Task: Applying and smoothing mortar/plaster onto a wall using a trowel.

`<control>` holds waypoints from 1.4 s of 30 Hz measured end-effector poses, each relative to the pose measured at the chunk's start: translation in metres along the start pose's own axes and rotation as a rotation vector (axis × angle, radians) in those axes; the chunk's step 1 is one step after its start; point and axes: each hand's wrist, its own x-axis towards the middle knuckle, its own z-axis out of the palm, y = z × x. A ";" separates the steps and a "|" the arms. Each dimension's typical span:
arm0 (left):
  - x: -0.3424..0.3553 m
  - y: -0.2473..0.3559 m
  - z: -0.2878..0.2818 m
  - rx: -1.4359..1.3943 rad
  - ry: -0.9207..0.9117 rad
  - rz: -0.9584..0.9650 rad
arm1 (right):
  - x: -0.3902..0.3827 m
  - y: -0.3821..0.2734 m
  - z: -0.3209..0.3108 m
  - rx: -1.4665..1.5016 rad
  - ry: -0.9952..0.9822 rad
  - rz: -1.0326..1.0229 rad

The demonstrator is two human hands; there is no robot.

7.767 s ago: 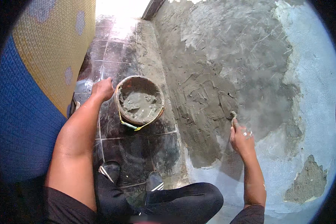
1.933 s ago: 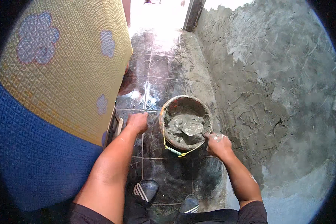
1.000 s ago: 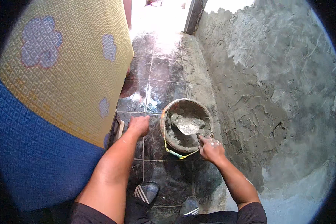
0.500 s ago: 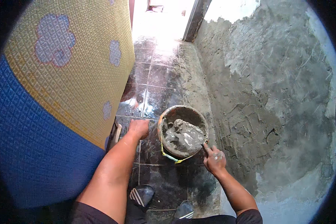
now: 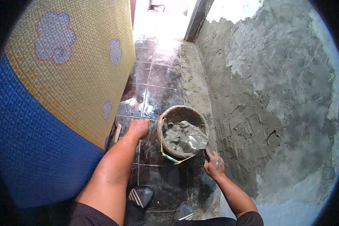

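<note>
A round bucket point(image 5: 162, 145) with an orange-tinged rim stands on the floor in front of me, part-filled with wet grey mortar point(image 5: 177, 137). My right hand point(image 5: 215, 165), smeared with grey, is closed around the handle of a trowel at the bucket's near right rim. The trowel's blade point(image 5: 198, 145) lies in the mortar and is partly covered by it. To the left of the bucket, my left hand point(image 5: 139, 129) hangs above the tiles, closed like a fist. Its palm side is hidden, so I cannot make out whether anything is in it.
Dark, wet-looking floor tiles point(image 5: 164, 75) lead to a bright doorway. Along the right runs a wall point(image 5: 252, 124) coated with rough grey plaster. A padded yellow and blue mat point(image 5: 83, 79) stands upright at the left. My sandals point(image 5: 142, 195) show below.
My right hand has drawn slightly nearer to me with the trowel, and more of the blade shows at the bucket's rim. My left hand stays closed in nearly the same place.
</note>
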 end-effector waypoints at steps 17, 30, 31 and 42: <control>0.006 -0.016 0.016 0.040 0.070 0.070 | -0.013 -0.001 -0.016 0.375 0.205 0.023; 0.003 -0.001 -0.004 0.057 0.085 0.057 | -0.121 0.066 -0.048 0.393 0.284 0.449; 0.000 0.002 -0.010 0.076 0.082 0.048 | -0.124 0.066 -0.052 0.390 0.285 0.449; 0.000 0.000 -0.005 0.070 0.059 0.053 | -0.123 0.075 -0.105 1.048 0.470 0.631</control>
